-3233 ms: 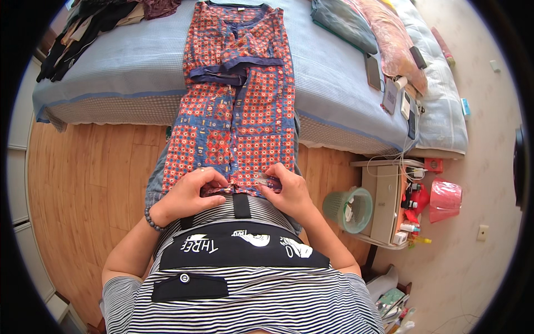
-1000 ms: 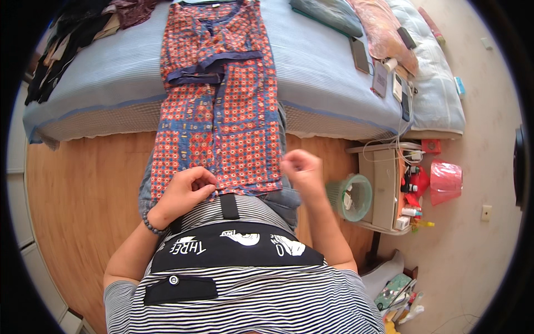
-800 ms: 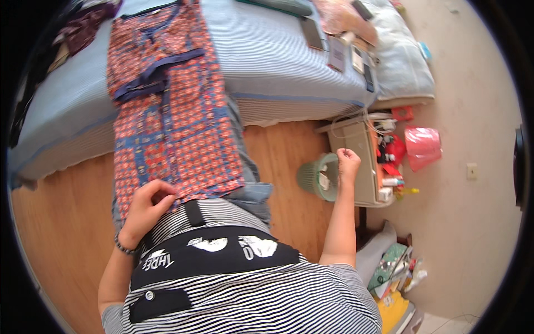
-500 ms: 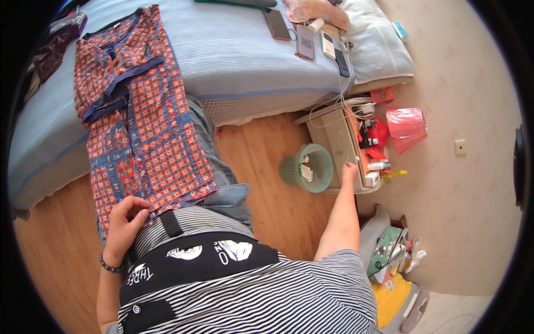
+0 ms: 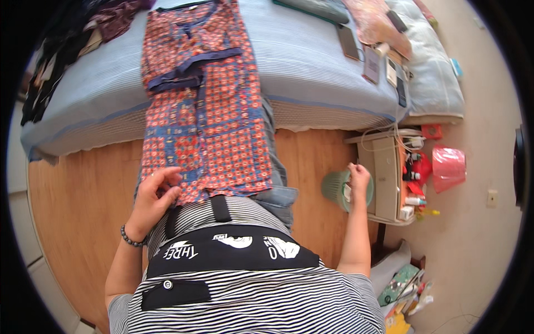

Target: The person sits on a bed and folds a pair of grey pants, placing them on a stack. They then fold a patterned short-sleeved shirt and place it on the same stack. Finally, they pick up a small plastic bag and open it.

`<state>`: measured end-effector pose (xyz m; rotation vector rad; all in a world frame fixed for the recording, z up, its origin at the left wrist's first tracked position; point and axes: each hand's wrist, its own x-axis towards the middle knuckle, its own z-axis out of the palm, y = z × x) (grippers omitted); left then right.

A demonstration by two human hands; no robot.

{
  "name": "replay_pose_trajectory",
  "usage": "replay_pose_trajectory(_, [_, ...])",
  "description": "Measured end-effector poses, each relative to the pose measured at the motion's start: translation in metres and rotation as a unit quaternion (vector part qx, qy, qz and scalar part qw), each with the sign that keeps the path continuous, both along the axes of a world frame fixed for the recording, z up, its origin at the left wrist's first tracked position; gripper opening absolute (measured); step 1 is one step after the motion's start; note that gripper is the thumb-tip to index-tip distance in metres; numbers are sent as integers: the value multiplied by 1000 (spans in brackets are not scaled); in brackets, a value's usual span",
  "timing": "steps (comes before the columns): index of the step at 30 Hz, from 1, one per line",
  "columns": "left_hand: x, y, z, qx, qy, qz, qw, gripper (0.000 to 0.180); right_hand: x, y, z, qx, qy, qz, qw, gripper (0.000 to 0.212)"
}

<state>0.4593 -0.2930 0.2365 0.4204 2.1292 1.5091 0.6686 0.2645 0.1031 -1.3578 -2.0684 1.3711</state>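
A red and blue patterned short-sleeved garment (image 5: pixel 233 111) is spread from the bed's edge down over my lap, its hem against my striped top. My left hand (image 5: pixel 153 199) is at the garment's lower left corner, thumb and fingers apart with nothing visible between them. Out to the right, my right hand (image 5: pixel 360 178) is over the green waste bin (image 5: pixel 332 189), covering part of its rim. The right fingers are pinched together; anything between them is too small to make out. A whitish scrap (image 5: pixel 347 192) shows inside the bin.
The bed (image 5: pixel 311 67) has a light blue cover. Phones (image 5: pixel 371 64) and cables are near its right corner. Beside the bin stands a bedside cabinet (image 5: pixel 386 172) with small bottles and boxes. A red-shaded lamp (image 5: pixel 448 168) is by the wall. Dark clothes (image 5: pixel 55 67) are heaped at left.
The view has swung left. My right hand has moved from beside the cabinet to over the bin, fingers still pinched. My left fingers have spread from a looser curl near the hem.
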Motion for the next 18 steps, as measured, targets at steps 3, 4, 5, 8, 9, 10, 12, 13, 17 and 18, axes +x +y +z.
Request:
replay_pose_trajectory(3, [-10, -23, -13, -105, 265, 79, 955, 34, -73, -127, 57, -45, 102, 134, 985, 18])
replay_pose_trajectory(4, [-10, -35, -25, -106, 193, 98, 971, 34, -89, -166, 77, -66, 127, 167, 975, 21])
replay_pose_trajectory(5, [-10, -48, -36, -111, 122, 117, 979, 35, -101, -193, 89, -62, 114, 217, 968, 20])
replay_pose_trajectory(8, [-11, -53, -33, -42, -68, 157, 984, 29, -120, -232, 87, -44, 44, 337, 939, 19])
replay_pose_trajectory(9, [-12, -53, -33, -15, -94, 159, 983, 26, -127, -240, 97, -83, 3, 342, 936, 19])
replay_pose_trajectory(10, [-12, -52, -32, 12, -120, 160, 980, 23, -128, -240, 95, -92, 17, 349, 932, 19])
replay_pose_trajectory(12, [-13, -48, -23, 128, -151, 178, 964, 14, -129, -238, 89, -109, 44, 363, 924, 19])
replay_pose_trajectory(13, [-14, -49, -17, 154, -151, 187, 958, 13, -128, -243, 108, -133, 94, 347, 924, 16])
replay_pose_trajectory(17, [-11, -53, -9, 134, -140, 186, 963, 11, -121, -232, 130, -177, 110, 307, 928, 12])
replay_pose_trajectory(18, [-11, -56, -10, 104, -139, 164, 971, 12, -118, -231, 123, -173, 102, 302, 932, 13])
